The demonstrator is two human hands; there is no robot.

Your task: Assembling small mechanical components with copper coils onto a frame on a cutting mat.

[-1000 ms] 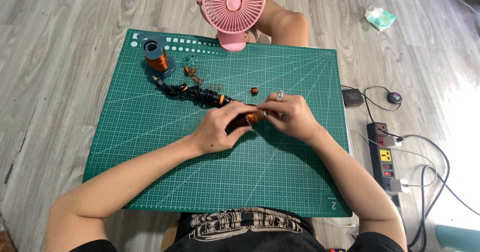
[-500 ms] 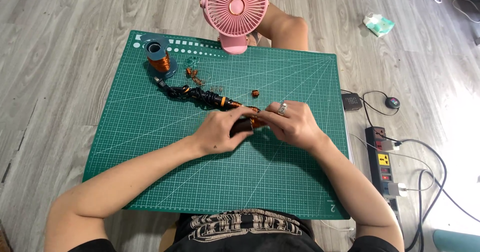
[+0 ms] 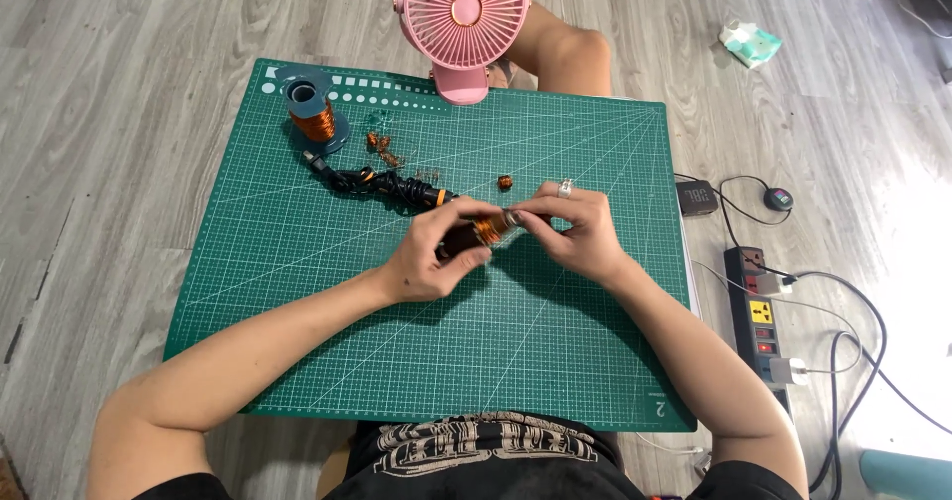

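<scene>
Left hand (image 3: 434,257) grips dark cylindrical tool with orange copper-wound tip (image 3: 474,234), long axis left-right, tip toward right hand (image 3: 580,230), which pinches it; fingers hide tip detail.

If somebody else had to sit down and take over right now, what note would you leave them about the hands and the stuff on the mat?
Left hand: closed around a dark handled tool with an orange band, held over the green cutting mat.
Right hand: fingertips pinched at the tool's tip; what they pinch is too small to tell.
On the mat: copper wire spool at the far left corner, black cable trailing from the tool, small copper coil lying loose, a few small parts near the spool.
Pink fan stands at the far edge.
Done: tool in hand, parts laid out.
Left: the loose coil lies untouched.
</scene>
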